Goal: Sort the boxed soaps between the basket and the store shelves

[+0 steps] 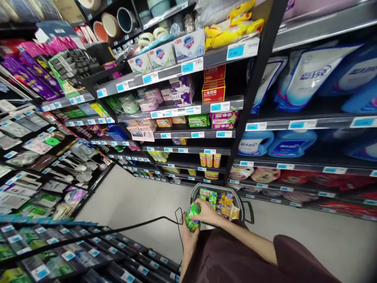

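Observation:
Low in the picture both my hands hold a small green packet (193,216) in front of my body. My left hand (186,232) grips it from below, fingers wrapped round it. My right hand (207,212) closes over its top. Just beyond the hands a dark wire shopping basket (244,202) stands on the floor, filled with several colourful packets (225,204). A thin black cable (141,225) runs from the left toward my hands.
Shop shelving stands all round: soap boxes (182,90) and price tags ahead, blue detergent bottles (277,143) and refill pouches (306,74) at right, hanging small goods (35,157) at left. A low shelf (88,251) lies at my lower left. Grey floor (132,200) runs between.

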A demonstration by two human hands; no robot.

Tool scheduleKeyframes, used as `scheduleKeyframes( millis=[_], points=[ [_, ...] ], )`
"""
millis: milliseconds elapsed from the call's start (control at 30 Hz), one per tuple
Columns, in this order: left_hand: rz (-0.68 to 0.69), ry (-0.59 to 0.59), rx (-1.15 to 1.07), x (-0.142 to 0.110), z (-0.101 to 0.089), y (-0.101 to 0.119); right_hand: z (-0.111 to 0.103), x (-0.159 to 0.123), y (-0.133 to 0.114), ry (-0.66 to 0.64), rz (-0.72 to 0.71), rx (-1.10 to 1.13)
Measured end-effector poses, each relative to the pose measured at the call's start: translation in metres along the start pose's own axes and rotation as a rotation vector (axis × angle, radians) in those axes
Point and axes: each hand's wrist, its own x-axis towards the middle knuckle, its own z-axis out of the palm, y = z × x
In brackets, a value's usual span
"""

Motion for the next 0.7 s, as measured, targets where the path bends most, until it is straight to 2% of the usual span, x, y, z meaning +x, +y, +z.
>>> scheduleKeyframes(
  millis=[100,200,267,333,400,467,567,633,700],
  points=[
    [0.109,0.106,0.021,0.005,-0.006,0.016,-0.005,-0.005,-0.007,0.043,0.059,0.109],
    [0.149,0.106,0.003,0.004,-0.015,0.035,-0.011,-0.008,-0.006,0.1,0.08,0.369],
    [0.168,0.131,-0.127,0.003,-0.021,0.046,-0.018,-0.012,-0.004,0.13,0.093,0.605],
    [0.227,0.218,-0.31,0.003,-0.024,0.055,-0.028,-0.019,-0.004,0.106,0.098,0.815],
    [0.283,0.313,-0.463,0.003,-0.025,0.062,-0.038,-0.028,-0.006,0.044,0.051,0.937],
    [0.293,0.337,-0.604,0.002,-0.024,0.067,-0.044,-0.035,-0.009,-0.018,-0.056,0.973],
    [0.227,0.202,-0.899,-0.004,-0.021,0.072,-0.044,-0.043,-0.015,-0.075,-0.192,0.96],
    [0.161,0.049,-1.071,-0.009,-0.019,0.076,-0.039,-0.048,-0.019,-0.099,-0.213,0.96],
    [0.122,-0.082,-1.135,-0.014,-0.019,0.08,-0.036,-0.054,-0.022,-0.103,-0.213,0.967]
  ],
)
